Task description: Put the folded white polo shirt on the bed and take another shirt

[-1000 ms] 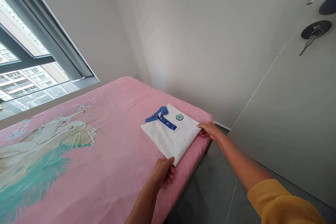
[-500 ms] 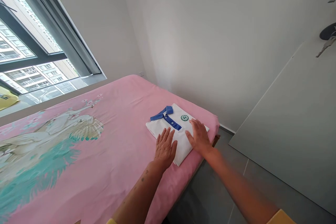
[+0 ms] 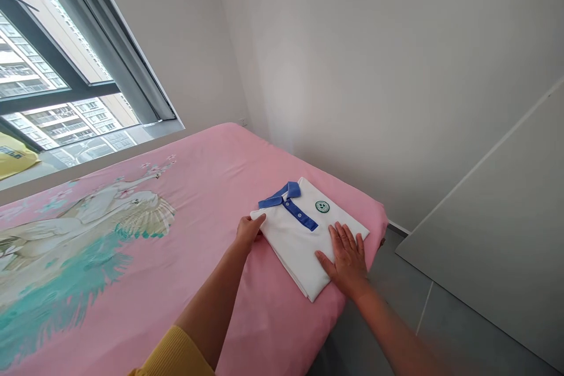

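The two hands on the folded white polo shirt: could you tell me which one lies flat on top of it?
The right hand lies flat, palm down; the left hand only grips the folded white polo shirt at its corner.

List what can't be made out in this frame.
- Head view: badge on the folded polo shirt, too small to read.
- Left hand fingertips, tucked under the shirt's corner.
- Shirt beneath the right hand, covered by the palm.
- Yellow object, cut off by the left edge.

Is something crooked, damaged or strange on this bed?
Nothing stands out. The folded white polo shirt lies flat on the pink bedsheet; the left hand touches its corner and the right hand rests flat on it.
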### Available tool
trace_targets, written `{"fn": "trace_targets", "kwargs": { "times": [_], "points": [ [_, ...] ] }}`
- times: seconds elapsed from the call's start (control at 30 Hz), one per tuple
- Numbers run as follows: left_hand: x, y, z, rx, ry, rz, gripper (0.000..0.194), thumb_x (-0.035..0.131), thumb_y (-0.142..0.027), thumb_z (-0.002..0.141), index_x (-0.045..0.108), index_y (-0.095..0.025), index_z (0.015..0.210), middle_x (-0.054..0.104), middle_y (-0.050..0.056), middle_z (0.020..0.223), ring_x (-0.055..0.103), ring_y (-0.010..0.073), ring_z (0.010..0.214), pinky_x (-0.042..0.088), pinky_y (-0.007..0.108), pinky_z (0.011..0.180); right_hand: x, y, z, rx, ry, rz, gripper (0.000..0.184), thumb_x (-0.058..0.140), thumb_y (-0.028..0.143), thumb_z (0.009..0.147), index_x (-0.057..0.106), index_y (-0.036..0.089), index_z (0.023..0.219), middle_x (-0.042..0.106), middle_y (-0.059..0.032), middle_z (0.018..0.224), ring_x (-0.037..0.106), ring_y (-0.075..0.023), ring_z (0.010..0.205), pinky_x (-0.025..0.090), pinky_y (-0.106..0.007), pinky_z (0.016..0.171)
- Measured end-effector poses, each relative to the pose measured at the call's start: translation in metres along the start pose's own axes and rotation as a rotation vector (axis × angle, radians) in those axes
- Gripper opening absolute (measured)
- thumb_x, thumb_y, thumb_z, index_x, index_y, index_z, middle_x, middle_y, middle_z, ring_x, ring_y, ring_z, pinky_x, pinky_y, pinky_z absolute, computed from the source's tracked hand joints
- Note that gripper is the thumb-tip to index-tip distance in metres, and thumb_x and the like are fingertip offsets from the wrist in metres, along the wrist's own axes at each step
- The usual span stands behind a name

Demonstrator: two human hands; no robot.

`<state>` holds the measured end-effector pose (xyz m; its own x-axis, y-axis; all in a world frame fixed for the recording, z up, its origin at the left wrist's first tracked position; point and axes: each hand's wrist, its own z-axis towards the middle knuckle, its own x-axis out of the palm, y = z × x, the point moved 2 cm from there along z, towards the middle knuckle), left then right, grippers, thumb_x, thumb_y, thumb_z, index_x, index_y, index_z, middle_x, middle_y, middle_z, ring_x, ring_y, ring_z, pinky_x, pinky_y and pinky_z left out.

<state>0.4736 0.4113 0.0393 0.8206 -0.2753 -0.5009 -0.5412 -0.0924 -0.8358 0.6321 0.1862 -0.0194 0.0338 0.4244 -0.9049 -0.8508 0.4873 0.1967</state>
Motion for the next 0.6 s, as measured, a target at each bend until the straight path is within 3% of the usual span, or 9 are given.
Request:
{"fn": "trace_targets", "kwargs": {
  "times": [0.2, 0.3, 0.37, 0.4, 0.5, 0.53, 0.6],
  "points": [
    [-0.007, 0.008, 0.027, 0.004, -0.115, 0.048, 0.051, 0.062, -0.020, 0.064, 0.051, -0.019, 0.114, 0.064, 0.007, 0.095, 0.061, 0.0229, 0.087, 0.049, 0.034, 0.074, 0.001, 0.000, -0.001, -0.009, -0.022, 0.005, 0.071, 0.032, 0.058, 0.087, 0.027, 0.013, 0.141, 0.025, -0.0098, 0.147, 0.013, -0.0259, 0.137, 0.008, -0.052, 0.111],
    [-0.007, 0.011, 0.019, 0.050, -0.187, 0.067, 0.050, 0.055, -0.019, 0.069, 0.049, -0.017, 0.118, 0.061, 0.011, 0.107, 0.058, 0.0252, 0.099, 0.046, 0.039, 0.084, 0.002, 0.000, -0.001, -0.006, -0.028, 0.003, 0.070, 0.032, 0.058, 0.087, 0.028, 0.013, 0.141, 0.025, -0.0100, 0.147, 0.013, -0.0258, 0.137, 0.007, -0.052, 0.111],
    [0.002, 0.009, 0.002, 0.217, -0.200, 0.102, 0.048, 0.051, -0.023, 0.075, 0.047, -0.019, 0.123, 0.051, 0.011, 0.126, 0.048, 0.0241, 0.116, 0.039, 0.040, 0.097, 0.002, 0.000, -0.001, -0.011, -0.026, 0.004, 0.070, 0.032, 0.058, 0.087, 0.028, 0.013, 0.141, 0.025, -0.0097, 0.147, 0.013, -0.0255, 0.137, 0.007, -0.051, 0.111],
    [0.009, 0.007, -0.008, 0.378, -0.154, 0.166, 0.048, 0.050, -0.026, 0.078, 0.046, -0.021, 0.125, 0.046, 0.009, 0.134, 0.041, 0.0234, 0.124, 0.032, 0.040, 0.104, 0.002, 0.000, -0.001, -0.009, -0.025, 0.004, 0.070, 0.032, 0.058, 0.087, 0.028, 0.013, 0.141, 0.025, -0.0097, 0.147, 0.013, -0.0253, 0.137, 0.006, -0.051, 0.111],
    [0.036, 0.010, -0.039, 0.865, 0.132, 0.503, 0.053, 0.050, -0.041, 0.082, 0.043, -0.027, 0.132, 0.034, 0.004, 0.146, 0.023, 0.0245, 0.136, 0.007, 0.046, 0.113, 0.000, -0.001, 0.000, -0.001, -0.018, 0.008, 0.070, 0.032, 0.058, 0.087, 0.028, 0.013, 0.141, 0.024, -0.0104, 0.147, 0.013, -0.0254, 0.137, 0.005, -0.051, 0.111],
    [0.042, 0.014, -0.045, 0.922, 0.199, 0.610, 0.056, 0.047, -0.047, 0.083, 0.038, -0.028, 0.136, 0.031, 0.004, 0.148, 0.019, 0.0252, 0.138, 0.001, 0.048, 0.113, -0.001, -0.001, 0.000, -0.001, -0.012, 0.010, 0.070, 0.032, 0.058, 0.087, 0.028, 0.013, 0.141, 0.024, -0.0106, 0.148, 0.013, -0.0256, 0.137, 0.005, -0.051, 0.111],
    [0.048, 0.022, -0.050, 0.876, 0.238, 0.735, 0.061, 0.039, -0.053, 0.085, 0.030, -0.028, 0.141, 0.025, 0.004, 0.150, 0.015, 0.0245, 0.139, -0.005, 0.049, 0.112, -0.003, -0.001, 0.001, -0.001, 0.001, 0.017, 0.070, 0.032, 0.058, 0.087, 0.028, 0.013, 0.141, 0.023, -0.0109, 0.148, 0.012, -0.0258, 0.137, 0.006, -0.051, 0.111]
  ]
}}
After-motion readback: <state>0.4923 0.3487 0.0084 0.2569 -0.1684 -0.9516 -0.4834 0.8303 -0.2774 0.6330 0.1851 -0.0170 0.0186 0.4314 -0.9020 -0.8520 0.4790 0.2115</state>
